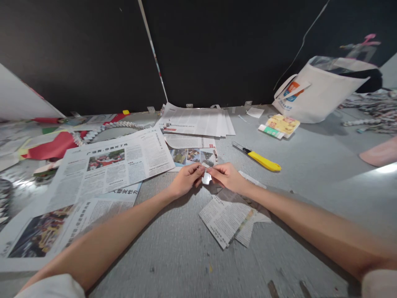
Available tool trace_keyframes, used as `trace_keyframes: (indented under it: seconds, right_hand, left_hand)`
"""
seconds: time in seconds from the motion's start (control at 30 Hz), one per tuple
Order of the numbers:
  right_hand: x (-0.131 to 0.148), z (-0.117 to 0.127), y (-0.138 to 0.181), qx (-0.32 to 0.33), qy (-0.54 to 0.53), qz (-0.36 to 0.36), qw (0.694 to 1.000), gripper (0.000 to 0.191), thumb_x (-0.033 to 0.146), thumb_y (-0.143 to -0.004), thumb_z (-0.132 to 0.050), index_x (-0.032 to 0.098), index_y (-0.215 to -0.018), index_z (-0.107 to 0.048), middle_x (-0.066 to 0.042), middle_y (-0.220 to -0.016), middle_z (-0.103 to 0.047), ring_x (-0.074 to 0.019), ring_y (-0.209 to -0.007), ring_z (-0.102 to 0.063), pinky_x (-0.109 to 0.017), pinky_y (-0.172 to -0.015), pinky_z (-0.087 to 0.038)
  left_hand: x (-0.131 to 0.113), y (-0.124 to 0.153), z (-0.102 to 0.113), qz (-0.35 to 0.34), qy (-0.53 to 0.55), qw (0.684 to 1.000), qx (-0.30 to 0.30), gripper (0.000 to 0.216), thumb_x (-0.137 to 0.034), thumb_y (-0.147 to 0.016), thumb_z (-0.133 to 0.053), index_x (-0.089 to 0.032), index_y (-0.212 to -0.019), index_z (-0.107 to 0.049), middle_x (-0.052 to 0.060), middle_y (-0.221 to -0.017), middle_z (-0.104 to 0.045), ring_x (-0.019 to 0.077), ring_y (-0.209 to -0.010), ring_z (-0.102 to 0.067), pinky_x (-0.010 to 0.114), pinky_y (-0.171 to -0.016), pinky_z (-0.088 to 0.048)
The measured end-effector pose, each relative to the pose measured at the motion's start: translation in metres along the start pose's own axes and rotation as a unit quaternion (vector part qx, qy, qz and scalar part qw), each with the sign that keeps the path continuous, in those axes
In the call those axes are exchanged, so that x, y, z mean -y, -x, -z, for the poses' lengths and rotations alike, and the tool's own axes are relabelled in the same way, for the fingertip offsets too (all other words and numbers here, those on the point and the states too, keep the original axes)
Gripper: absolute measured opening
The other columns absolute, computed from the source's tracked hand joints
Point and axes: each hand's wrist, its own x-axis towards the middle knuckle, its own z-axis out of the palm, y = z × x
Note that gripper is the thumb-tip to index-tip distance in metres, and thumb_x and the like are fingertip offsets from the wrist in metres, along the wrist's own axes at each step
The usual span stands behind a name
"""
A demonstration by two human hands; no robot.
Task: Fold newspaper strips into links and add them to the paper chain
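My left hand [185, 179] and my right hand [227, 177] meet over the middle of the grey table [186, 248], fingers pinched together. Between them they hold a small folded piece of paper [206, 178], pale and narrow, just above the table top. Cut newspaper pieces [228, 219] lie directly under my right wrist. A sheet with colour photos [192, 157] lies just beyond my fingers.
Open newspapers [108, 165] cover the left side, with a stack [198, 122] at the back. A yellow utility knife [259, 159] lies right of my hands. Glue sticks and cards [279, 125] sit by a white tote bag [322, 91]. A folded paper chain [102, 130] and red paper [52, 147] lie far left.
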Motion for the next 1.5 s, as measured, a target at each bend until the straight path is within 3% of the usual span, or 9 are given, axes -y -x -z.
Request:
trace_keyframes:
  seconds: [0.1,0.63,1.1,1.5]
  right_hand:
    - [0.0007,-0.0003,-0.0005,-0.012,0.015,-0.003,1.0,0.068,0.074,-0.1,-0.052,0.02,-0.059,-0.053,0.004,-0.047,-0.044,-0.0092,-0.045,-0.038,-0.026,-0.047,-0.026]
    - [-0.003,0.0005,-0.0025,-0.008,-0.003,0.0,1.0,0.071,0.081,-0.098,-0.05,0.018,-0.067,-0.064,0.004,-0.046,-0.044,-0.0101,-0.044,-0.039,-0.026,-0.046,-0.027]
    - [-0.0023,0.0014,-0.0017,0.038,-0.012,0.029,0.999,0.062,0.071,-0.1,-0.056,0.018,-0.07,-0.066,0.002,-0.051,-0.052,-0.0108,-0.047,-0.046,-0.026,-0.049,-0.032]
    - [-0.0018,0.0002,-0.0004,0.051,0.012,0.03,0.998,0.063,0.073,-0.103,-0.048,0.018,-0.076,-0.064,0.0,-0.057,-0.057,-0.0123,-0.054,-0.052,-0.025,-0.054,-0.037]
  left_hand:
    - [-0.0012,-0.0005,-0.0001,-0.005,0.005,1.0,-0.009,0.046,-0.061,-0.105,-0.051,-0.021,-0.083,-0.054,-0.006,-0.051,-0.048,0.0105,-0.049,-0.039,0.025,-0.055,-0.034]
    - [-0.0032,-0.0007,-0.0008,0.023,0.06,0.997,-0.051,0.05,-0.062,-0.105,-0.049,-0.02,-0.079,-0.057,-0.004,-0.049,-0.053,0.011,-0.046,-0.044,0.026,-0.055,-0.037]
    - [-0.002,-0.0005,0.0014,0.021,-0.004,1.0,0.001,0.049,-0.061,-0.101,-0.055,-0.017,-0.083,-0.064,-0.004,-0.054,-0.052,0.0093,-0.05,-0.042,0.025,-0.054,-0.032]
    - [-0.007,0.0005,-0.0003,0.019,-0.021,1.0,0.001,0.051,-0.064,-0.099,-0.057,-0.017,-0.083,-0.066,-0.004,-0.055,-0.05,0.0097,-0.05,-0.041,0.025,-0.053,-0.031]
